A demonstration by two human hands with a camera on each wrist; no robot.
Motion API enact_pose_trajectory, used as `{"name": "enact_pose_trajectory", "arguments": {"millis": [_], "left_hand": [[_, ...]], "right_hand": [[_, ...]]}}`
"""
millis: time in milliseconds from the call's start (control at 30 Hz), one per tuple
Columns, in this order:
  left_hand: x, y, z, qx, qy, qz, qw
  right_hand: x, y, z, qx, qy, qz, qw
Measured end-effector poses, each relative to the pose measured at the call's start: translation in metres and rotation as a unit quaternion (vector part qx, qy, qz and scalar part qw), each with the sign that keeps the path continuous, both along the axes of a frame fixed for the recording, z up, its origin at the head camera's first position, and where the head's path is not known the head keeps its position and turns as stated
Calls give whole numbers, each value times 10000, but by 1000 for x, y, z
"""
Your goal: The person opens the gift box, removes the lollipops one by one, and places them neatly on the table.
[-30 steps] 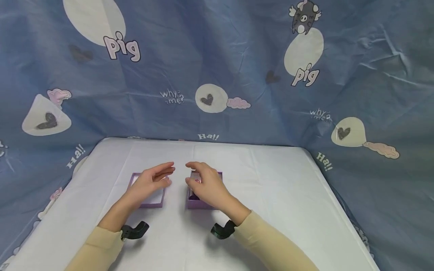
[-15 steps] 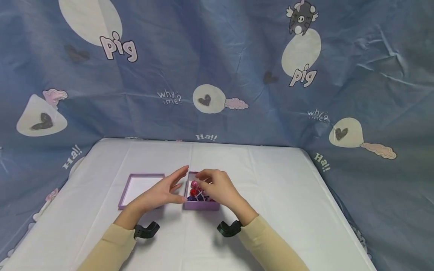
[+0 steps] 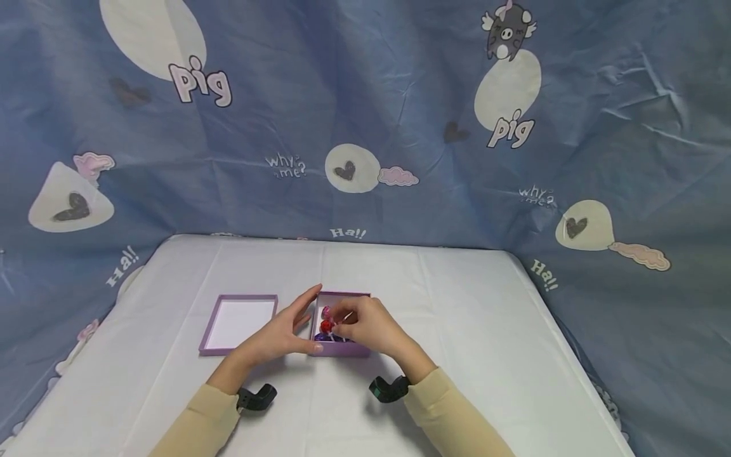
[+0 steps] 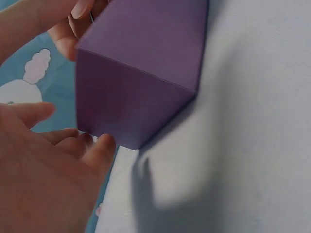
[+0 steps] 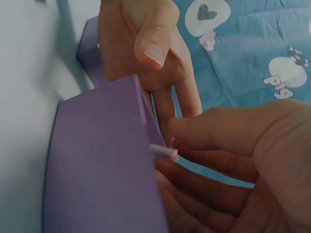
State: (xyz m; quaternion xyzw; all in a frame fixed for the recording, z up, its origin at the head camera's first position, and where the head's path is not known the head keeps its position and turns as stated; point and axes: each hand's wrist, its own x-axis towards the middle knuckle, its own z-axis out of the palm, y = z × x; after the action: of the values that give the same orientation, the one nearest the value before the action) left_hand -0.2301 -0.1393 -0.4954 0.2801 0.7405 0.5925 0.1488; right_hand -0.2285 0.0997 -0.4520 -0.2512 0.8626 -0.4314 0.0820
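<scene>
A purple box (image 3: 348,349) stands on the white table with red, pink and dark wrapped lollipops (image 3: 326,325) inside. My right hand (image 3: 368,327) reaches into it. Its thumb and fingertips come together in the right wrist view at a white lollipop stick (image 5: 163,150), which they seem to pinch; the head of that lollipop is hidden. At the box's left end, my left hand (image 3: 280,333) spreads its thumb and fairly straight fingers along the side, close to or touching the wall. In the left wrist view, its fingertips (image 4: 102,145) lie at the box's edge.
Left of the box lies a shallow purple-rimmed lid (image 3: 237,324) with its white inside up. A blue printed cloth (image 3: 434,127) hangs behind the white-covered table (image 3: 474,330). Each wrist wears a black camera (image 3: 257,398).
My left hand has moved right, from over the lid to the left end of the box. My right hand has gone over and down into the box, its fingertips closing together at the lollipops.
</scene>
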Motion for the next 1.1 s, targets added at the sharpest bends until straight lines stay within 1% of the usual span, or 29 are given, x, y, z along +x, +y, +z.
{"name": "enact_pose_trajectory", "arguments": {"millis": [67, 167, 333, 500, 700, 800, 1000, 1100], "left_hand": [[-1, 1, -4, 12, -21, 47, 10000], [-2, 2, -10, 18, -152, 84, 9998], [-2, 4, -16, -39, -318, 185, 9993], [-2, 5, -18, -20, -323, 304, 9990], [-2, 7, -18, 6, -359, 437, 9984], [-1, 9, -19, 61, -317, 467, 9984], [0, 10, -21, 27, -36, 603, 9982], [1, 11, -23, 10, -6, 678, 9977]], "right_hand": [[-1, 1, -4, 35, -13, 95, 9999], [-2, 2, -7, 147, 17, 214, 9997], [-3, 2, -10, 307, 137, 368, 9988], [-4, -1, -13, 286, 213, 406, 9985], [-6, -3, -17, 242, 198, 222, 9993], [-6, -4, -17, 235, 185, 151, 9994], [-7, -5, -19, 223, 299, 79, 9993], [-8, -5, -19, 189, 321, 69, 9993]]}}
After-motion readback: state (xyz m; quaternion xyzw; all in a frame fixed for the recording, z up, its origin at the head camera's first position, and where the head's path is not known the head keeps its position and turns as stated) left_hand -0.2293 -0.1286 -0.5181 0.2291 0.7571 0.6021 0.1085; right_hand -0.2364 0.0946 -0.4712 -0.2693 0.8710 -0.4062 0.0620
